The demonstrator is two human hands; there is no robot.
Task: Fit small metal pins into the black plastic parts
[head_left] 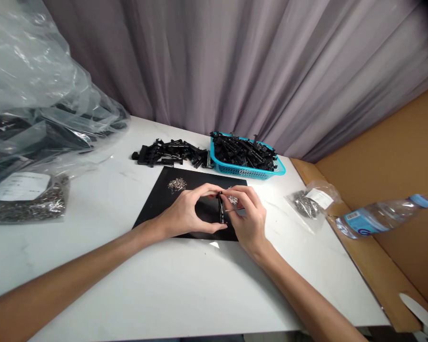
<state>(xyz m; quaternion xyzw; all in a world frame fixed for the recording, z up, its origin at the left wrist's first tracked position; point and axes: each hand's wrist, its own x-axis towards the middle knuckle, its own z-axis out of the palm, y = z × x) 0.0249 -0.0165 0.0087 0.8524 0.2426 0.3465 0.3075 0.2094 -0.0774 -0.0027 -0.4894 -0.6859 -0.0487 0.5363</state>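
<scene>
Over a black mat, my left hand holds a narrow black plastic part upright between its thumb and fingers. My right hand is closed at the part's right side, its fingertips touching the upper end. A thin metal rod sticks out from those fingers and points at the part; whether it is a tool or a loose pin is too small to tell. One pile of small metal pieces lies on the mat's left, and a second pile is partly hidden behind my right hand.
Black plastic parts lie heaped at the back of the white table. Beside them, a blue basket is full of similar parts. Bags of metal pieces stand left and right. A water bottle lies near cardboard at right.
</scene>
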